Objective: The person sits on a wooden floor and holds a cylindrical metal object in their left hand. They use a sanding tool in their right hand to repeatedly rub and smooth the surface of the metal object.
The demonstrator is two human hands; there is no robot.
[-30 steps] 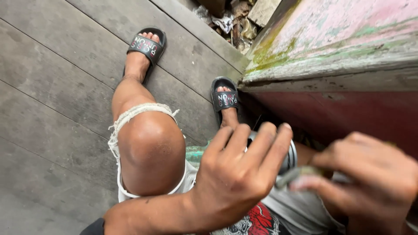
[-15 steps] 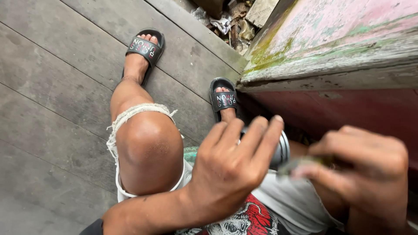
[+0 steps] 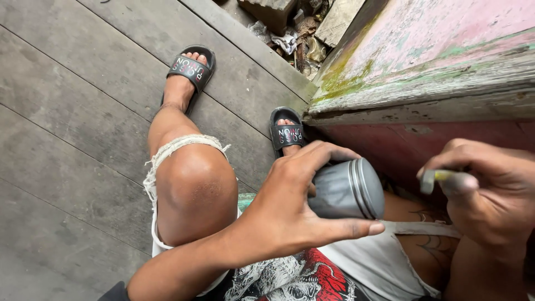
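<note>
We had our left hand (image 3: 290,212) wrapped on the can (image 3: 346,189), right hand (image 3: 490,195) pinching a tool (image 3: 446,179) beside it; loose grip, can might've slipped.

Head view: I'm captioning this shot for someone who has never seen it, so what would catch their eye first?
Most striking is the left hand at centre, wrapped around a grey metal cylinder held over the lap. At the right edge, the right hand pinches a small tool with a yellow-green strip, close to the cylinder's end. Behind them, a bare knee and black sandals stand on grey floor planks.
</note>
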